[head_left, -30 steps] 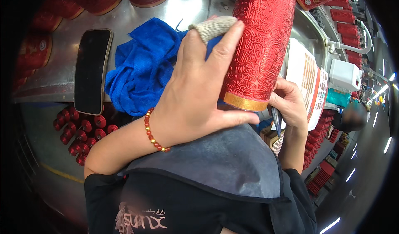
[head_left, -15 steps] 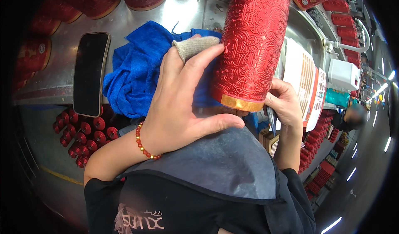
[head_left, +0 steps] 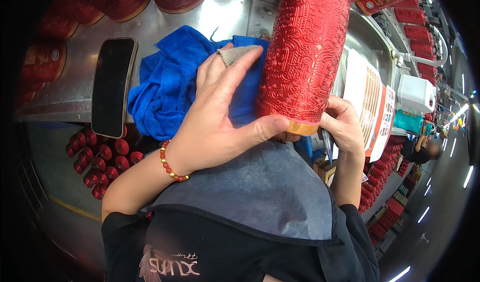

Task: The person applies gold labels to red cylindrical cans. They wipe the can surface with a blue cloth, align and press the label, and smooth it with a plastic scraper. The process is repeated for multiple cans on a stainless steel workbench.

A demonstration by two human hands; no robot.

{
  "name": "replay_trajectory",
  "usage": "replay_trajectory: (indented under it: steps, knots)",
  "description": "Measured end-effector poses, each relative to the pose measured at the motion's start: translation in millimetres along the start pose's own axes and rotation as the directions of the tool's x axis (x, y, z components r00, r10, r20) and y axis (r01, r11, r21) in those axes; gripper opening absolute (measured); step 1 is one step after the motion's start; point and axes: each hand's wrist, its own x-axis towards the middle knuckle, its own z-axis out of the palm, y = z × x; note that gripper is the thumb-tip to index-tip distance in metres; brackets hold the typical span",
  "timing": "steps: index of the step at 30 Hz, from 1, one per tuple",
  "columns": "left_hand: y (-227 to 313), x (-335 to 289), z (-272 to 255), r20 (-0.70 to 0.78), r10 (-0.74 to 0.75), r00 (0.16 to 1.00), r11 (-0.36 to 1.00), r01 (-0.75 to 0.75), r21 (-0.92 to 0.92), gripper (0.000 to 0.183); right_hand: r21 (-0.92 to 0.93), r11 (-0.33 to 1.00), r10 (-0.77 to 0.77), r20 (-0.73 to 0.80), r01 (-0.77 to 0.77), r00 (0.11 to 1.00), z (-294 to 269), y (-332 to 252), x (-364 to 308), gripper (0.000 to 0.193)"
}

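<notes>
I've got the red can (head_left: 305,57) tilted over the table's (head_left: 77,89) near edge, gold rim (head_left: 302,128) toward the wearer; can't tell if it touches the table. Left hand (head_left: 220,104) open, thumb over the rim. Right hand (head_left: 345,127) closed on a dark pointed tool (head_left: 327,144) beside the can; can't tell if it grips the can too. Blue cloth (head_left: 167,87) and phone (head_left: 114,87) overhang the near edge, left.

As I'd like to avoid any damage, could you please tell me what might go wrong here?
The dark pointed tool in the right hand sits close to the red embossed canister and could scratch it. The smartphone appears to overhang the edge of the metal table, so a bump might knock it off.
</notes>
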Motion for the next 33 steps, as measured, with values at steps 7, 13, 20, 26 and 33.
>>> replay_trajectory:
  steps: [7, 13, 20, 26, 33]
  knots:
    - [-1.6, 2.0, 2.3, 0.039, 0.026, 0.999, 0.999, -0.027, 0.025, 0.087, -0.007, 1.000, -0.014, 0.002, 0.014, 1.000, -0.6, 2.2, 1.2, 0.017]
    - [6.6, 0.2, 11.7, -0.011, 0.036, 0.999, 0.996, -0.035, 0.085, 0.091, -0.033, 0.999, -0.013, 0.002, 0.013, 1.000, -2.7, 3.6, -0.1, 0.019]
    - [22.9, 7.2, 21.1, -0.068, -0.005, 0.998, 0.997, 0.010, 0.074, 0.091, -0.006, 1.000, -0.024, 0.006, 0.024, 1.000, 0.1, 2.0, 0.9, 0.020]
    - [15.8, 6.2, 18.5, -0.036, 0.008, 0.999, 0.999, -0.006, 0.046, 0.090, -0.023, 0.999, -0.031, 0.018, 0.031, 0.999, -3.0, 5.5, 2.5, 0.021]
    - [19.7, 3.3, 17.3, -0.002, 0.033, 0.999, 0.998, -0.032, 0.054, 0.086, -0.021, 0.998, -0.060, 0.042, 0.061, 0.997, -3.3, 6.7, 3.9, 0.021]
